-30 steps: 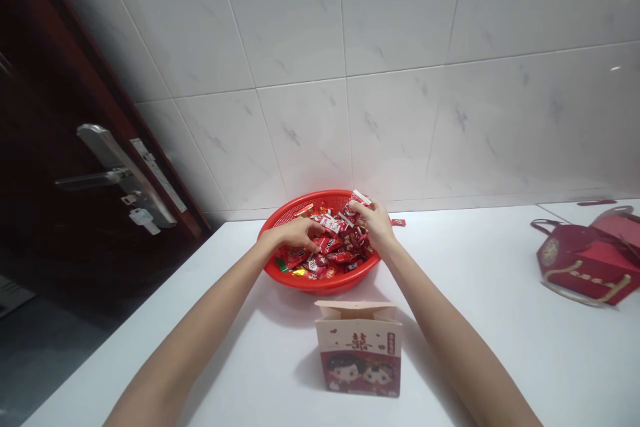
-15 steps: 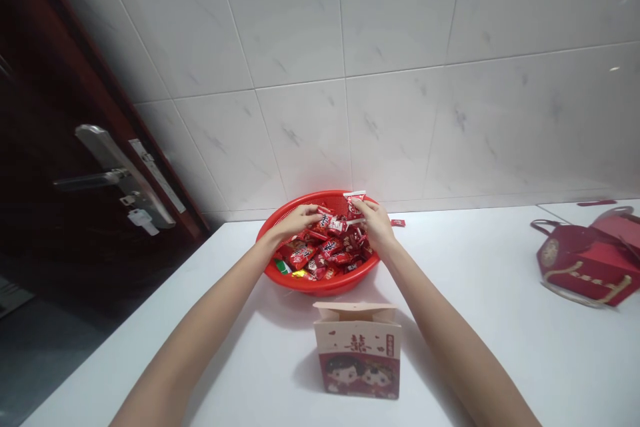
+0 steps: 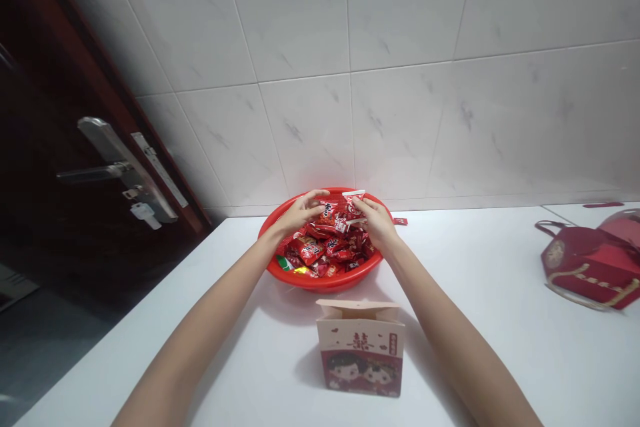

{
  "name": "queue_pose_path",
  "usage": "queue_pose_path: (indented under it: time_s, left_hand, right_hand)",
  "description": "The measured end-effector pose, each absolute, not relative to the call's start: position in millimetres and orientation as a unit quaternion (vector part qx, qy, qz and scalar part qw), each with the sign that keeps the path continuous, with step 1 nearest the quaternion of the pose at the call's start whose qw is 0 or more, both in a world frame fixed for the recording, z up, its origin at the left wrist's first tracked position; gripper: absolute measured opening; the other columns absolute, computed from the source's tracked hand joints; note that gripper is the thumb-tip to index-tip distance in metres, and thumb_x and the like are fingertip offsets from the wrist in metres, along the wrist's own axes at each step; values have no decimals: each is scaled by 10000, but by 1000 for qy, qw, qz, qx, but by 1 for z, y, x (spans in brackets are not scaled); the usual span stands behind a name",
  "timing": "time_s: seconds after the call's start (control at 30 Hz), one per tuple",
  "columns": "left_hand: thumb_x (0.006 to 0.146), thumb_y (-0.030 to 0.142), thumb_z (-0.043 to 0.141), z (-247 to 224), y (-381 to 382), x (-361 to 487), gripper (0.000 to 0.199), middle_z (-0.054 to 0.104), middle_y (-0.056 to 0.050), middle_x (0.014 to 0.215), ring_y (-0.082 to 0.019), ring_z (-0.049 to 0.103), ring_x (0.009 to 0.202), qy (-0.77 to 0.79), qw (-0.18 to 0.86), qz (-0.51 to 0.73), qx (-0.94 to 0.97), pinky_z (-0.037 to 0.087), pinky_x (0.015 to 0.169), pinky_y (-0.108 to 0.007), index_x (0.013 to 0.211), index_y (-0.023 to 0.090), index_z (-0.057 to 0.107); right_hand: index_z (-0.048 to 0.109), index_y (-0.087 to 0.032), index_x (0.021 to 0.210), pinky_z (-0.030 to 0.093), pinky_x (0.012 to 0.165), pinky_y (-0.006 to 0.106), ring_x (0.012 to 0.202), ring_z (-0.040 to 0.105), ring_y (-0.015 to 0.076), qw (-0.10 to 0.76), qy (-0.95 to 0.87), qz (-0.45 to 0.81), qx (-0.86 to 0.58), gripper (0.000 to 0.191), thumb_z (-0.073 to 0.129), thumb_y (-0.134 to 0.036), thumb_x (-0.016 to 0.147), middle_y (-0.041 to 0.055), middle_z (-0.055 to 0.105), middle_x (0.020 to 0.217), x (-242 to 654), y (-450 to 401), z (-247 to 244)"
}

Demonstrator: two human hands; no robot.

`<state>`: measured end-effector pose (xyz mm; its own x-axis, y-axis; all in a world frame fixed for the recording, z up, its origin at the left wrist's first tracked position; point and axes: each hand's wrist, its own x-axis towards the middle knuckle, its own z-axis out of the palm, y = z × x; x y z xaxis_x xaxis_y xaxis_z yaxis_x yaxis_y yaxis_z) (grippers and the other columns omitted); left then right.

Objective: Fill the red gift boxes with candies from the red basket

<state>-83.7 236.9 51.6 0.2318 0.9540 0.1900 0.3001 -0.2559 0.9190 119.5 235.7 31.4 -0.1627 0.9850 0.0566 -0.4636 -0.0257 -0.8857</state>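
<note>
A red plastic basket [image 3: 285, 280] stands against the wall, filled with wrapped candies [image 3: 311, 250], mostly red, with a green and a yellow one at the front left. Over its left side is my left hand [image 3: 303, 211], fingers apart, their tips beside a red candy packet at the top of the heap. My right hand [image 3: 376, 219] pinches a red and white candy packet [image 3: 354, 200] between thumb and fingers above the basket's right rim. In front of the basket a cream and red paper gift box [image 3: 361, 350] stands upright with its top open.
A dark red gift box [image 3: 590, 267] with a rope handle sits at the right on the white table [image 3: 480, 267]. One small red packet [image 3: 400, 221] lies right of the basket. Behind is a tiled wall; at left, a dark door with a handle [image 3: 95, 173].
My left hand has lifted slightly and its fingers have spread away from the candies. My right hand keeps its packet in nearly the same place. The view has shifted a little.
</note>
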Motion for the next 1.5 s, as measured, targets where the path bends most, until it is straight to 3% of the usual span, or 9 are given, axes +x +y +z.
queue_pose_path:
  time_s: [0.27,0.47,0.6,0.77,0.93,1.13,1.3,1.4,1.5]
  left_hand:
    - [720,288,590,49,241,-83,240,712,-52,978,-139,571,719,493,328,382,709,464,676,-251,887,161,707]
    - [776,207,476,51,241,-87,363,750,-72,896,-181,650,710,638,174,329,674,495,706,-279,1043,141,713]
    - [763,316,599,64,230,-96,237,765,-77,890,-249,692,851,689,101,182,695,478,755,-296,891,177,743]
    - [547,486,819,63,218,-102,408,765,-59,883,-270,688,841,663,182,-16,726,446,642,-264,845,215,751]
    - [675,387,761,55,226,-92,393,703,-15,703,-216,661,680,666,172,221,691,429,563,-258,1007,179,724]
    - [765,301,726,57,239,-81,419,705,-26,723,-180,686,635,590,383,411,579,525,616,-273,1134,141,609]
    - [692,229,699,54,233,-88,101,648,15,634,-158,629,599,625,280,334,647,457,559,-239,746,183,626]
    - [651,217,675,53,226,-95,191,566,27,532,-136,534,544,641,204,229,704,371,524,-241,515,190,543]
    - [681,322,693,54,219,-99,284,546,26,530,-135,512,550,623,229,234,711,364,539,-250,516,196,500]
  right_hand:
    - [690,-196,724,486,559,223,603,600,114,563,-421,641,-307,301,832,-439,617,-21,685,707,121,232,34]
    - [674,-208,739,481,554,245,591,616,127,559,-412,635,-337,255,802,-421,679,-21,703,723,121,235,33]
    - [670,-205,725,475,541,238,572,601,123,565,-405,636,-336,257,798,-419,663,-31,683,683,120,233,35]
    - [653,-201,691,466,511,226,528,577,117,566,-396,637,-342,248,793,-400,643,-40,659,630,120,230,39]
    - [656,-203,689,477,523,237,542,585,125,561,-405,635,-344,225,784,-385,659,-25,666,645,120,229,40]
    - [657,-197,686,466,492,215,528,575,114,565,-398,633,-348,195,772,-353,659,-34,648,627,119,227,42]
    - [654,-198,676,456,480,212,520,569,114,566,-397,632,-350,191,765,-352,659,-35,644,609,119,226,43]
    - [654,-201,670,466,488,219,521,564,116,566,-403,629,-348,198,763,-366,657,-37,639,601,119,227,42]
    - [661,-201,681,472,497,226,534,569,122,567,-407,627,-346,214,769,-382,647,-32,655,620,119,228,41]
